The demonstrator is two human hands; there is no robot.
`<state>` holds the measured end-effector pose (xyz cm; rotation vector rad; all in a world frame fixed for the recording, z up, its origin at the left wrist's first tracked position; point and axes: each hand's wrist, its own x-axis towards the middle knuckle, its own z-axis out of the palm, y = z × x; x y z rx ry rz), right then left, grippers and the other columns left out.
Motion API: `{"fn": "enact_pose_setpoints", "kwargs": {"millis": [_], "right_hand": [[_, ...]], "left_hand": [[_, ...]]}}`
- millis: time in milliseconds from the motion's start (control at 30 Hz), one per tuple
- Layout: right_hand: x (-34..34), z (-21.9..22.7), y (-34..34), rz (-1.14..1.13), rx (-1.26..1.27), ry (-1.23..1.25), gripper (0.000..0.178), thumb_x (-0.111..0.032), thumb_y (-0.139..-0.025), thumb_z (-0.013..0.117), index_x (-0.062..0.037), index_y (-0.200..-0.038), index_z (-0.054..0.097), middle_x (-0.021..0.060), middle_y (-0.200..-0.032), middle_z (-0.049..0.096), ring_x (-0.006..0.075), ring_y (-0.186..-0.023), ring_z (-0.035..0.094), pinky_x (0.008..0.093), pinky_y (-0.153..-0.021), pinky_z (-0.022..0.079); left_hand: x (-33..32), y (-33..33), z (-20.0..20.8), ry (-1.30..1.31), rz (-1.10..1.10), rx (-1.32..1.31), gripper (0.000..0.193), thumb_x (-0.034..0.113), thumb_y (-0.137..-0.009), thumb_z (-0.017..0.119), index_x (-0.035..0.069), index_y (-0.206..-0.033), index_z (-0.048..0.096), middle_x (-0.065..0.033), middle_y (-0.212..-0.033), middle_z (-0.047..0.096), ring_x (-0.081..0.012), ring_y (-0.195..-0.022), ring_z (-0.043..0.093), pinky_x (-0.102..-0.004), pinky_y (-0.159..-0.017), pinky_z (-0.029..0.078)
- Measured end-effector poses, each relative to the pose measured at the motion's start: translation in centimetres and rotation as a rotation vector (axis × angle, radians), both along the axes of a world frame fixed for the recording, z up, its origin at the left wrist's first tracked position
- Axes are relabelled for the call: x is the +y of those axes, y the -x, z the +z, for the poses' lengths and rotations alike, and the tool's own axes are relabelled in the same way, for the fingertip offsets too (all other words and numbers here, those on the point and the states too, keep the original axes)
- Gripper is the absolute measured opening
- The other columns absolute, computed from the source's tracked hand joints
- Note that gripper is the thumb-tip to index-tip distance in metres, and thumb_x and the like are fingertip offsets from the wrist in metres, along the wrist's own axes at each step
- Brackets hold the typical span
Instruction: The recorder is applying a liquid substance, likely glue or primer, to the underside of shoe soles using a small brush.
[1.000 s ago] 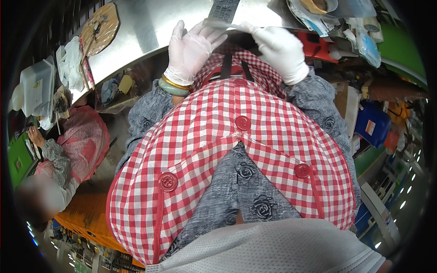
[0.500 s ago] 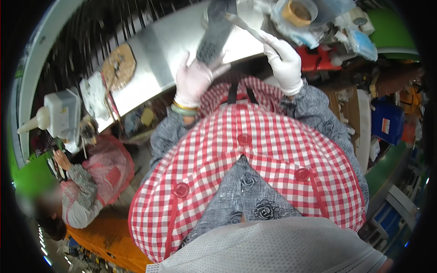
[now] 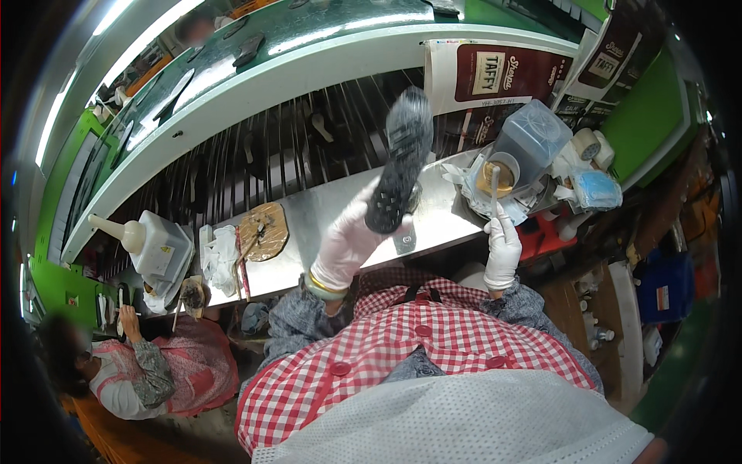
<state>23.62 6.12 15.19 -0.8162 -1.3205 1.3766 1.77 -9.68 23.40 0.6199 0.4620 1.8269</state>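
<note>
A black shoe sole [image 3: 400, 166] with a studded heel is raised over the metal worktop, slightly blurred by motion. My gloved left hand [image 3: 346, 246] is closed around its near end, the thumb and fingers at its sides. My gloved right hand [image 3: 504, 254] pinches the thin handle of a brush [image 3: 495, 199]. The brush reaches into a small cup [image 3: 508, 165] holding something tan, and its tip is hard to make out there. Beside the cup stands a translucent plastic container [image 3: 533, 135], among crumpled wrappings.
Left of my left hand, a round brown board [image 3: 265, 232] lies on the metal worktop [image 3: 305, 251]. Further left are a white squeeze bottle [image 3: 154, 243] and a seated co-worker [image 3: 174, 363]. Dark rods [image 3: 294, 151] run behind the worktop; printed boxes [image 3: 495, 73] stand at the back right.
My left hand was spread at the sole's near end; now it grips the raised sole. My right hand has brought the brush to the cup. The head view has tilted up.
</note>
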Motion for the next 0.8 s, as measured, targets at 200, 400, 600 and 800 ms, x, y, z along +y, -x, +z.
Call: {"fn": "enact_pose_setpoints", "kwargs": {"millis": [200,400,600,800], "right_hand": [[-0.5,1.7,1.1,0.045,-0.016,0.024,0.034,-0.007,-0.097,0.054,0.0017,-0.130,0.056,-0.0029,-0.089,0.056,0.0041,-0.077,0.047,0.0177,-0.070,0.039],[-0.7,1.2,-0.5,0.033,-0.034,0.002,0.035,-0.006,-0.096,0.054,0.0030,-0.130,0.055,-0.0013,-0.092,0.058,0.0047,-0.077,0.049,0.0176,-0.070,0.041],[2.2,1.3,0.8,0.003,0.014,0.097,0.039,-0.005,-0.096,0.052,-0.0008,-0.134,0.052,-0.0030,-0.092,0.059,0.0005,-0.068,0.044,0.0140,-0.058,0.034],[2.0,1.2,1.7,0.165,0.038,0.041,0.042,-0.006,-0.096,0.051,0.0016,-0.137,0.048,0.0060,-0.128,0.056,0.0059,-0.099,0.051,0.0176,-0.084,0.040]], "left_hand": [[11.3,10.1,12.3,-0.269,0.136,0.036,0.047,0.027,-0.101,0.042,-0.001,-0.139,0.034,-0.0227,-0.136,0.046,-0.0391,-0.117,0.055,-0.0529,-0.102,0.043],[16.5,17.3,14.6,0.016,0.668,0.605,0.034,0.016,-0.097,0.047,-0.006,-0.124,0.049,-0.0207,-0.110,0.064,-0.0312,-0.096,0.067,-0.0354,-0.083,0.055],[15.3,29.3,19.1,1.323,1.317,2.075,0.056,0.054,-0.084,0.058,0.013,-0.123,0.063,-0.0123,-0.123,0.063,-0.0329,-0.115,0.058,-0.0442,-0.095,0.045],[12.7,38.9,18.1,1.710,0.784,1.861,0.062,0.055,-0.088,0.049,0.011,-0.130,0.059,-0.0153,-0.137,0.053,-0.0319,-0.130,0.047,-0.0438,-0.109,0.031]]}}
